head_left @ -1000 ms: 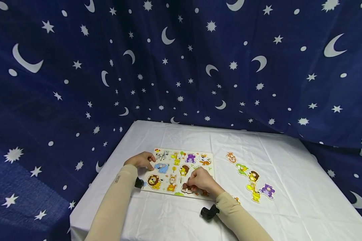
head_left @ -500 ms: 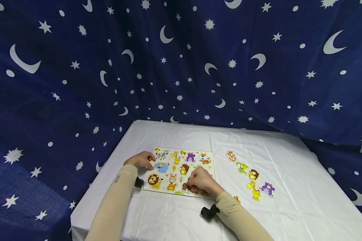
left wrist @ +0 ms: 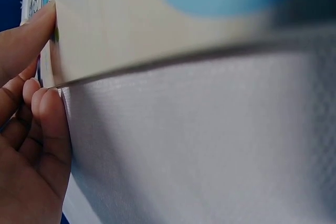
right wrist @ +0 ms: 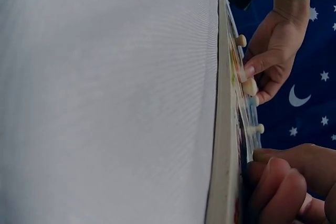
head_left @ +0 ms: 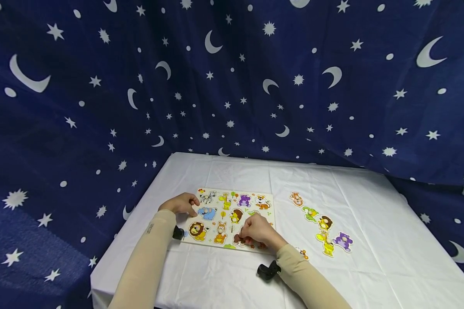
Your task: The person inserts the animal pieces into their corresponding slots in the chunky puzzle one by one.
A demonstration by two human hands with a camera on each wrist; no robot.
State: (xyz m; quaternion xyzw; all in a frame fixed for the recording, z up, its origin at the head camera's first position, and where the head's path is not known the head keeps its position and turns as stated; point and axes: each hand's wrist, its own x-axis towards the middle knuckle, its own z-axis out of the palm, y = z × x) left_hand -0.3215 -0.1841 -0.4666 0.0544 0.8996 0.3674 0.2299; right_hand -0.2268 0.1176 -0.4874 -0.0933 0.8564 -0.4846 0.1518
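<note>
The wooden puzzle board point(head_left: 269, 200), printed with cartoon animals, lies flat on the table. My left hand point(head_left: 181, 204) holds its left edge: in the left wrist view the thumb point(left wrist: 43, 23) is on top and the curled fingers are against the side. At the front row, my right hand point(head_left: 260, 229) pinches a brown animal puzzle piece point(head_left: 237, 240) over the board; the fingertips hide its knob. To its left are the kangaroo piece point(head_left: 220, 234) and the lion piece point(head_left: 198, 231). The elephant piece point(head_left: 206, 213) is beside my left thumb.
Loose pieces lie right of the board: a giraffe point(head_left: 325, 243), a purple hippo point(head_left: 343, 242), a hedgehog point(head_left: 325, 222), a green animal point(head_left: 310, 214) and an orange one point(head_left: 296, 199). Another point(head_left: 303, 254) is partly hidden by my right sleeve. A starry curtain point(head_left: 232, 86) hangs behind the table.
</note>
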